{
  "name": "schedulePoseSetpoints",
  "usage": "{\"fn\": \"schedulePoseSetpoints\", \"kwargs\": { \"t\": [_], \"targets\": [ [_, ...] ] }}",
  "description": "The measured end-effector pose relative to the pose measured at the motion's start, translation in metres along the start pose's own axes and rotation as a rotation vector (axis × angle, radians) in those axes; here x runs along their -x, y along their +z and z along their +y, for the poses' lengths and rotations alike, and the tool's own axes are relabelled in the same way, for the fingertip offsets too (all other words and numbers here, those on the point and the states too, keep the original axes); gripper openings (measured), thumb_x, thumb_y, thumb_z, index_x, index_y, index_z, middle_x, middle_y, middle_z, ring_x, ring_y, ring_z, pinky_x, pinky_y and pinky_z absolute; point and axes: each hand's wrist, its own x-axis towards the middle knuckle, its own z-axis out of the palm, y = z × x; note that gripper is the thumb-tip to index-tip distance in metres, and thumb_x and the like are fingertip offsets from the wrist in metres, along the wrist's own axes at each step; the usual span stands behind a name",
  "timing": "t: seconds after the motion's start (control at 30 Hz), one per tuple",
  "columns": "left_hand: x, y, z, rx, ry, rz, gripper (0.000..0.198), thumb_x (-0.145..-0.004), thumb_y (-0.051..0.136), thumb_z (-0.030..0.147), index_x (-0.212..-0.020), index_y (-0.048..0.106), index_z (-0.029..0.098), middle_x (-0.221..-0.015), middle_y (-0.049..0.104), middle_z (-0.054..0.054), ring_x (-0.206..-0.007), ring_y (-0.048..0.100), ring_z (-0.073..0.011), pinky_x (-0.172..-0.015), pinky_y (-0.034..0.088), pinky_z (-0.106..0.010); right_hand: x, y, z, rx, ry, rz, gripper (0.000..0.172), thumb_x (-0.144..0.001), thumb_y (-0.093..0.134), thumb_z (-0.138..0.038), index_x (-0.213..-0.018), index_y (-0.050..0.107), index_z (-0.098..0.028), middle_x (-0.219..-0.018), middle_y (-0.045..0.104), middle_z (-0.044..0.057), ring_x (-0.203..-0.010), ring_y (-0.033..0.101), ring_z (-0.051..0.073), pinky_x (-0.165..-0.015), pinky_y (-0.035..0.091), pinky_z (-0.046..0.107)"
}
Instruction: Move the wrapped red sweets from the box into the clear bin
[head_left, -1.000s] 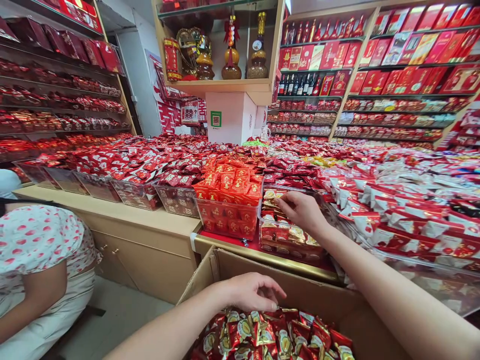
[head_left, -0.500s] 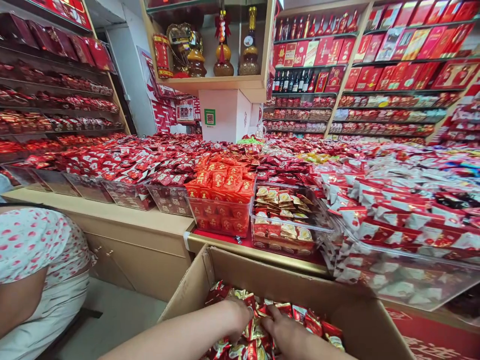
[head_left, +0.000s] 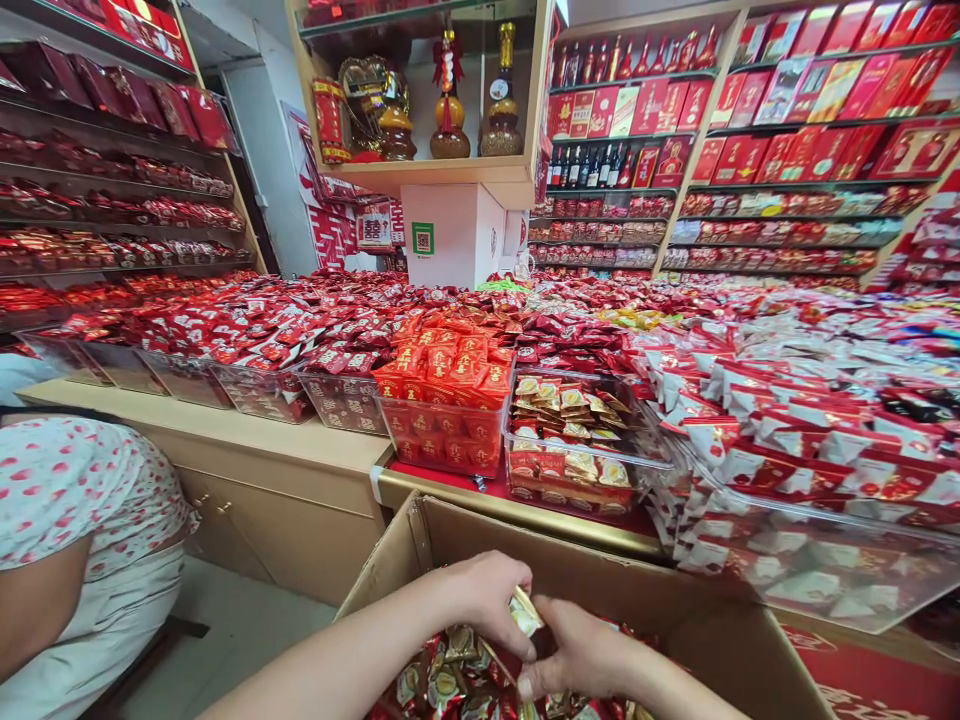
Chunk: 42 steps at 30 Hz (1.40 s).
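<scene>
Both my hands are over an open cardboard box (head_left: pixel 675 615) holding several red-and-gold wrapped candies (head_left: pixel 450 680). My left hand (head_left: pixel 484 600) and my right hand (head_left: pixel 581 655) are closed together on a bunch of these candy packets (head_left: pixel 523 612), lifted a little above the pile. Beyond the box, a clear plastic bin (head_left: pixel 581 440) on the counter holds the same gold-and-red candies, partly filled.
A clear bin of red packets (head_left: pixel 446 400) stands left of the candy bin, with more bins (head_left: pixel 262 385) along the wooden counter (head_left: pixel 247 440). A person in a dotted white top (head_left: pixel 75 480) sits at the left. Shelves of red boxes (head_left: pixel 787 130) line the walls.
My right hand left the clear bin and came down into the box. Both hands dug into the candies, then rose holding a bunch of packets.
</scene>
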Motion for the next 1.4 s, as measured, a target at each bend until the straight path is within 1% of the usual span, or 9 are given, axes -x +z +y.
{"fn": "schedulePoseSetpoints", "kwargs": {
  "t": [0.17, 0.33, 0.53, 0.6, 0.77, 1.0, 1.13, 1.27, 1.4],
  "targets": [
    [0.006, -0.016, -0.004, 0.283, 0.012, 0.183, 0.046, -0.048, 0.063, 0.05, -0.079, 0.054, 0.018, -0.067, 0.05, 0.004, -0.059, 0.042, -0.0105, -0.048, 0.031, -0.018, 0.001, -0.012, -0.012, -0.458, -0.166, 0.102, 0.04, -0.059, 0.065, -0.035, -0.089, 0.048, -0.016, -0.074, 0.058, 0.0, -0.071, 0.054, 0.016, -0.058, 0.041, 0.023],
    [0.0, -0.014, -0.002, 0.682, 0.155, 0.287, 0.033, -0.071, 0.045, 0.048, -0.072, 0.048, 0.015, -0.058, 0.044, 0.004, -0.052, 0.04, -0.0075, -0.049, 0.032, -0.018, 0.009, -0.022, -0.017, -0.572, -0.307, 0.191, 0.029, -0.067, 0.061, -0.034, -0.087, 0.05, -0.016, -0.08, 0.058, 0.002, -0.075, 0.054, 0.015, -0.066, 0.041, 0.026],
    [-0.002, -0.012, 0.003, 0.898, 0.18, 0.377, 0.034, -0.074, 0.042, 0.048, -0.065, 0.042, 0.015, -0.055, 0.04, 0.005, -0.047, 0.038, -0.0063, -0.046, 0.032, -0.018, 0.016, -0.031, -0.025, -0.645, -0.346, 0.21, 0.026, -0.067, 0.061, -0.035, -0.082, 0.052, -0.016, -0.079, 0.058, 0.002, -0.074, 0.053, 0.014, -0.069, 0.041, 0.027],
    [-0.001, -0.013, 0.005, 0.915, 0.203, 0.373, 0.031, -0.073, 0.045, 0.045, -0.068, 0.045, 0.015, -0.057, 0.04, 0.005, -0.05, 0.037, -0.0058, -0.048, 0.032, -0.018, 0.017, -0.031, -0.028, -0.692, -0.348, 0.197, 0.028, -0.067, 0.061, -0.037, -0.082, 0.052, -0.016, -0.08, 0.058, 0.002, -0.075, 0.053, 0.014, -0.071, 0.042, 0.028],
    [0.0, -0.011, 0.007, 0.961, 0.229, 0.262, 0.032, -0.059, 0.065, 0.032, -0.08, 0.049, 0.014, -0.067, 0.049, 0.004, -0.06, 0.044, -0.0072, -0.057, 0.035, -0.019, 0.018, -0.031, -0.03, -0.749, -0.283, 0.182, 0.03, -0.065, 0.061, -0.041, -0.08, 0.049, -0.017, -0.074, 0.055, 0.001, -0.067, 0.053, 0.013, -0.061, 0.045, 0.027],
    [-0.001, -0.012, 0.005, 0.957, 0.204, 0.325, 0.032, -0.059, 0.065, 0.034, -0.075, 0.046, 0.014, -0.062, 0.046, 0.004, -0.055, 0.042, -0.0062, -0.053, 0.034, -0.018, 0.018, -0.032, -0.024, -0.548, -0.329, 0.306, 0.02, -0.068, 0.059, -0.03, -0.079, 0.047, -0.017, -0.075, 0.056, 0.001, -0.072, 0.052, 0.013, -0.067, 0.042, 0.026],
    [0.002, -0.014, 0.008, 1.089, 0.214, 0.283, 0.034, -0.063, 0.062, 0.039, -0.081, 0.043, 0.016, -0.065, 0.049, 0.003, -0.053, 0.047, -0.0069, -0.049, 0.036, -0.018, 0.015, -0.029, -0.02, -0.48, -0.272, 0.435, 0.016, -0.072, 0.053, -0.029, -0.071, 0.041, -0.018, -0.067, 0.052, -0.002, -0.061, 0.048, 0.011, -0.056, 0.04, 0.023],
    [0.0, -0.016, 0.003, 1.211, 0.243, 0.251, 0.035, -0.074, 0.043, 0.049, -0.087, 0.043, 0.016, -0.073, 0.056, -0.002, -0.055, 0.055, -0.0094, -0.047, 0.035, -0.018, 0.025, -0.04, -0.033, -0.239, -0.284, 0.685, 0.014, -0.075, 0.048, -0.03, -0.071, 0.042, -0.018, -0.063, 0.052, -0.001, -0.058, 0.048, 0.012, -0.054, 0.039, 0.023],
    [-0.005, -0.014, -0.005, 1.245, 0.205, 0.256, 0.042, -0.079, 0.03, 0.052, -0.085, 0.045, 0.014, -0.072, 0.057, -0.004, -0.05, 0.056, -0.0087, -0.044, 0.031, -0.016, 0.053, -0.08, -0.072, 0.143, -0.408, 0.978, 0.013, -0.076, 0.047, -0.03, -0.081, 0.052, -0.018, -0.074, 0.059, 0.003, -0.066, 0.053, 0.014, -0.06, 0.041, 0.024]
  ]
}}
